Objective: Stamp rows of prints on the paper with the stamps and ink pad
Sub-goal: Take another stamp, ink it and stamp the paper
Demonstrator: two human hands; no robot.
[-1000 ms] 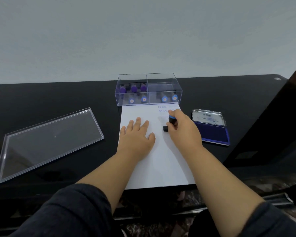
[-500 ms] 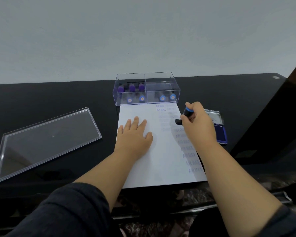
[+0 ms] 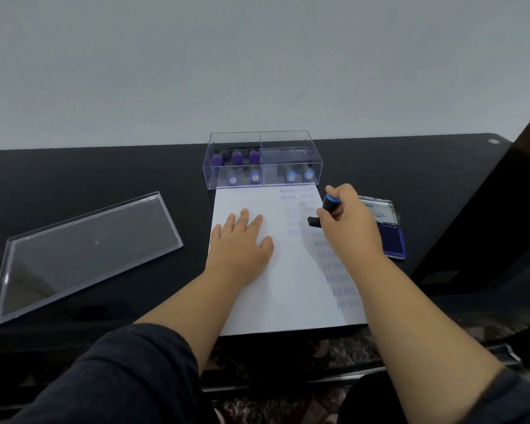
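Observation:
A white sheet of paper (image 3: 257,304) lies on the black table, with blue "AIR MAIL" prints in columns down its right side. My left hand (image 3: 240,243) lies flat on the paper, fingers straight. My right hand (image 3: 348,223) grips a stamp (image 3: 325,209) with a black body and blue top, its base just above the paper's right part. An open blue ink pad (image 3: 393,243) sits right of the paper, partly hidden behind my right hand.
A clear plastic box (image 3: 288,142) with several purple and blue stamps stands at the paper's far edge. Its clear lid (image 3: 83,255) lies on the black table (image 3: 89,175) to the left. A dark panel rises at the right.
My right hand with the stamp moved right from the middle of the paper to near the ink pad, then shifted slightly back over the paper's right part. My left hand stayed flat.

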